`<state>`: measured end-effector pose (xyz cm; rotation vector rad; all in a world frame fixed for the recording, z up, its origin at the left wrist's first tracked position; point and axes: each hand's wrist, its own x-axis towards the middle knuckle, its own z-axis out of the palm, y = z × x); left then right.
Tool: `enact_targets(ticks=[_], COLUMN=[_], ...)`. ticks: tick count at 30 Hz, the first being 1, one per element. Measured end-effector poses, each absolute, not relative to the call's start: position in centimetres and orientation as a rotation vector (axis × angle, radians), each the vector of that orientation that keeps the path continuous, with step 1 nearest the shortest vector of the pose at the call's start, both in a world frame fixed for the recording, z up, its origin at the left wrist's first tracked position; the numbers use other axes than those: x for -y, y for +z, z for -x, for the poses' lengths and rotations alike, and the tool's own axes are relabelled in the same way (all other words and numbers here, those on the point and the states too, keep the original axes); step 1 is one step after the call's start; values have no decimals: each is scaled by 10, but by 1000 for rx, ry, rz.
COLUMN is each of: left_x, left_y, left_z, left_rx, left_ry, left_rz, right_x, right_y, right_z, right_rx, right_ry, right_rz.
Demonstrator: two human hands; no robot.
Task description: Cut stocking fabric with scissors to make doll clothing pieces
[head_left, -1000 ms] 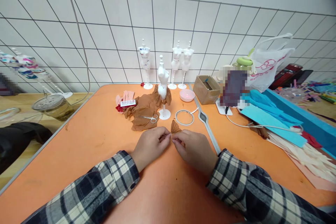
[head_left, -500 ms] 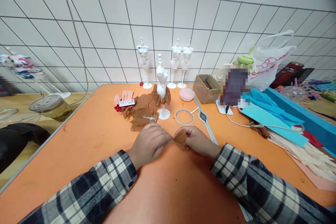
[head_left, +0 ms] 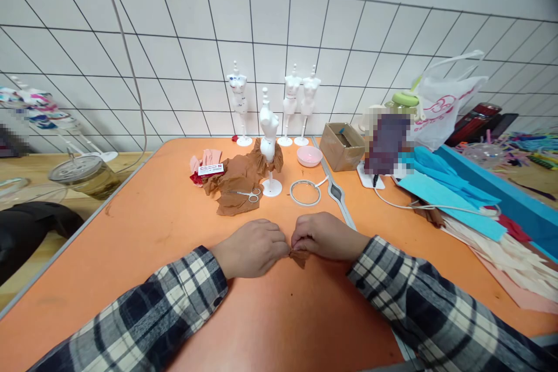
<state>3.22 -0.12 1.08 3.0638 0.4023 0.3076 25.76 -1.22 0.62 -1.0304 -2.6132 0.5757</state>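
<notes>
A small piece of brown crepe paper (head_left: pixel 300 258) is pinched between my two hands, low over the orange tabletop. My left hand (head_left: pixel 255 248) is closed at the paper's gathered left end, its fingertips mostly hidden. My right hand (head_left: pixel 325 236) grips the paper from above, thumb and fingers pressed together. Beyond them stands a small white mannequin (head_left: pixel 269 124) with a ruffle of brown crepe paper (head_left: pixel 258 158) around its lower body. Small scissors (head_left: pixel 249 194) lie on a crumpled brown sheet (head_left: pixel 233 180) left of its base.
A roll of tape (head_left: pixel 305 192), a pink bowl (head_left: pixel 309 156) and a cardboard box (head_left: pixel 342 147) stand behind my hands. More mannequins (head_left: pixel 239 99) line the wall. A grey strap (head_left: pixel 337 195) runs along the right, near a cable (head_left: pixel 405 206) and blue paper (head_left: pixel 457 200).
Both hands have come closer together and slightly lower. My right hand has turned over the brown piece, which now shows less and hangs below the fingers.
</notes>
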Motion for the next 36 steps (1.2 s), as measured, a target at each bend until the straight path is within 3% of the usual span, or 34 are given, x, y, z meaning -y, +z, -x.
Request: enact_targets(ticks=[5, 8, 15, 20, 24, 27, 32, 36], left_x=[2, 4, 8, 6, 8, 8, 4, 5], left_y=[7, 8, 5, 3, 5, 3, 0, 3], left_z=[-34, -36, -43, -48, -49, -48, -48, -49], left_rx=[-662, -778, -1157, -979, -803, -764, -813, -904], left_ry=[375, 433, 666, 848, 977, 968, 902, 827], left_rz=[-2986, -2916, -2240, -1437, -1024, -942, -1124, -1389], right_x=[27, 35, 40, 42, 40, 36, 26, 20], right_y=[15, 19, 24, 23, 19, 16, 8, -1], right_z=[-249, -243, -236, -236, -237, -236, -231, -231], right_rx=[2703, 2668, 2545, 2405, 2295, 2101, 1722, 1622], right_ry=[-156, -413, -575, -634, -411, 31, 835, 1019], right_rz=[996, 936, 937, 972, 986, 1083, 1247, 1262])
